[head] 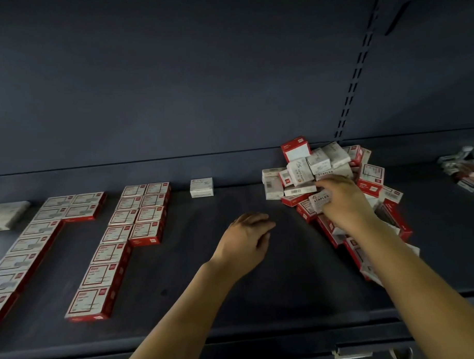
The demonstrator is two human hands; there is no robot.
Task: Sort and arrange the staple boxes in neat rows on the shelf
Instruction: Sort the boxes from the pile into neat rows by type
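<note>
A loose heap of red-and-white and plain white staple boxes point(335, 176) lies at the right of the dark shelf point(213, 293). My right hand point(344, 199) rests on the heap, fingers closed around a white box marked STAPLES point(320, 201). My left hand point(246, 238) hovers over bare shelf left of the heap, fingers loosely curled, holding nothing. Two double rows of red-and-white boxes point(125, 234) point(36, 240) run from the back wall toward the front edge on the left. A single white box point(201, 187) stands alone near the back wall.
A flat white pack point(6, 214) lies at the far left. Another jumble of small packs point(466, 171) sits at the far right. The shelf's back panel point(200, 86) rises behind, with a slotted upright point(353, 89) at the right.
</note>
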